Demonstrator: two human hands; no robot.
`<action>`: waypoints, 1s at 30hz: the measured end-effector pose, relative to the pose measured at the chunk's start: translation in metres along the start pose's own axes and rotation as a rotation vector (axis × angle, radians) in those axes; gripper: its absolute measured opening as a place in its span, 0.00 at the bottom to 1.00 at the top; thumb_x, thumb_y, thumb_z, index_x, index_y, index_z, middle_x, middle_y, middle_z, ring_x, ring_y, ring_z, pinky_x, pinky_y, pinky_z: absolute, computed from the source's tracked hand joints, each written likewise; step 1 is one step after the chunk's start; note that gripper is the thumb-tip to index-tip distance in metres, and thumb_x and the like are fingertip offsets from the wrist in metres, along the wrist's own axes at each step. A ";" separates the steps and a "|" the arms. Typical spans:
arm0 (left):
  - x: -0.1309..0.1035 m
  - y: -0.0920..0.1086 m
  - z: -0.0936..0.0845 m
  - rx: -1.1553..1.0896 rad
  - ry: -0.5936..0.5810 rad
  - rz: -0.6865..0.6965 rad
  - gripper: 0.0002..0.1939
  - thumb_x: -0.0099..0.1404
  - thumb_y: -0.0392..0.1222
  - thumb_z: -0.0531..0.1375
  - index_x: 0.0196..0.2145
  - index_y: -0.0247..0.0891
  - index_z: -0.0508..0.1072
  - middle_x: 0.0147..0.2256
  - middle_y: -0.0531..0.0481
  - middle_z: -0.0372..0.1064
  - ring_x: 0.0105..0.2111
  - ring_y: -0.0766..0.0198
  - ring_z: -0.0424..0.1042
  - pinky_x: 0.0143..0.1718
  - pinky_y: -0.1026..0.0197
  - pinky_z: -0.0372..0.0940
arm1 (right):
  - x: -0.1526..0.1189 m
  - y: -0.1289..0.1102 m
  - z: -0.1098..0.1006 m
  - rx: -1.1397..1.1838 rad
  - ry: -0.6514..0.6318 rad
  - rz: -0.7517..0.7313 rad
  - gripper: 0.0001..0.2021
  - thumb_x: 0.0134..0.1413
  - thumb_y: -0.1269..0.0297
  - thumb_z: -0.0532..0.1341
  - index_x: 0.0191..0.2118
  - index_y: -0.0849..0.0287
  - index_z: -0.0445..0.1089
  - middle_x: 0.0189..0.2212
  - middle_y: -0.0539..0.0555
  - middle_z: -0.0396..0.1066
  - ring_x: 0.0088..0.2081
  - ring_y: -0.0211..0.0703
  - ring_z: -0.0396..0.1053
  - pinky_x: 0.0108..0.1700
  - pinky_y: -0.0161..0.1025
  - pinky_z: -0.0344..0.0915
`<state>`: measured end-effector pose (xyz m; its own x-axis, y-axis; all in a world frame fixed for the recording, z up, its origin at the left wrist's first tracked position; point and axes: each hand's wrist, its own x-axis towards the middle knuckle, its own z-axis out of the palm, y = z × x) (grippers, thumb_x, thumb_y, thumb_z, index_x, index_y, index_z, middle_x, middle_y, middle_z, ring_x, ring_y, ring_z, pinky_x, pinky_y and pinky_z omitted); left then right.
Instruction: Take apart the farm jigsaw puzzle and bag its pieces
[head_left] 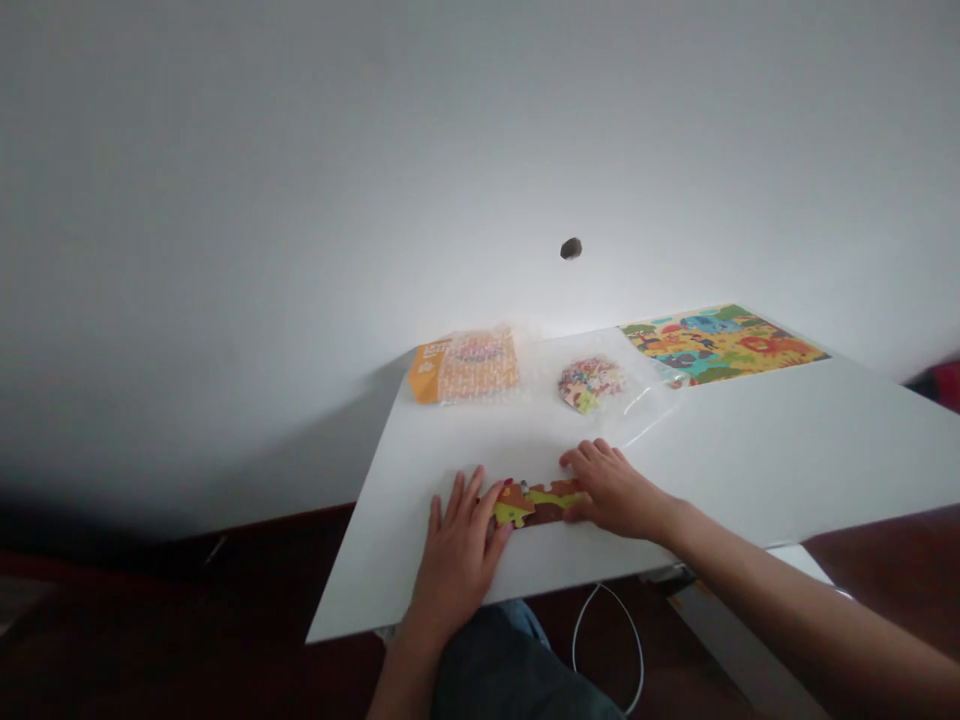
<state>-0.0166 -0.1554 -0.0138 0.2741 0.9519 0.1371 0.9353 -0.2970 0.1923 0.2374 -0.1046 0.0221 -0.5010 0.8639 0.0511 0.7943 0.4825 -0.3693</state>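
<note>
A short strip of puzzle pieces (551,502), brown and green, lies flat near the table's front edge. At its left end is my left hand (461,545), palm down with fingers spread on the tabletop. Its index finger and thumb rest at the edge of a brown and yellow-green puzzle piece (514,507). Over the strip's right end my right hand (619,490) is curled, thumb along the near side and fingers along the far side, gripping the end puzzle piece, which is partly hidden beneath it.
On the white table (750,450), an orange puzzle package (480,365) in bubble wrap lies at the back left. Beside it sits a clear plastic bag (645,385) with loose puzzle pieces (590,383). A colourful animal picture sheet (724,342) lies back right. A white cable (643,660) hangs below.
</note>
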 end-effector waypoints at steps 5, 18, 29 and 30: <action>0.049 0.018 0.006 -0.191 -0.013 0.197 0.24 0.70 0.47 0.49 0.62 0.44 0.58 0.64 0.47 0.52 0.66 0.54 0.47 0.64 0.41 0.45 | -0.013 0.015 -0.007 0.084 -0.006 0.028 0.18 0.48 0.58 0.67 0.43 0.60 0.68 0.41 0.58 0.66 0.44 0.48 0.63 0.48 0.42 0.59; 0.065 0.027 0.007 -0.452 0.154 0.278 0.10 0.67 0.39 0.55 0.45 0.42 0.72 0.50 0.46 0.69 0.54 0.57 0.65 0.57 0.50 0.60 | -0.008 0.009 -0.024 0.525 -0.151 0.372 0.07 0.41 0.67 0.65 0.31 0.61 0.73 0.24 0.50 0.71 0.26 0.36 0.65 0.27 0.32 0.56; 0.065 0.017 0.013 -0.686 0.154 0.151 0.14 0.66 0.35 0.52 0.47 0.41 0.70 0.49 0.46 0.70 0.52 0.59 0.68 0.56 0.53 0.61 | -0.004 -0.014 -0.006 0.362 -0.065 0.158 0.24 0.42 0.67 0.68 0.49 0.61 0.68 0.35 0.54 0.71 0.35 0.42 0.69 0.37 0.35 0.62; 0.067 0.015 0.013 -0.686 0.153 0.134 0.15 0.66 0.36 0.52 0.49 0.41 0.70 0.49 0.46 0.70 0.51 0.59 0.68 0.55 0.54 0.62 | -0.005 -0.018 -0.002 0.250 -0.037 0.168 0.24 0.41 0.65 0.69 0.47 0.62 0.69 0.38 0.57 0.70 0.38 0.45 0.69 0.40 0.37 0.63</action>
<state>0.0187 -0.0952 -0.0145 0.2952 0.8974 0.3279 0.5300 -0.4394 0.7253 0.2261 -0.1172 0.0307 -0.3860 0.9204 -0.0618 0.7598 0.2792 -0.5872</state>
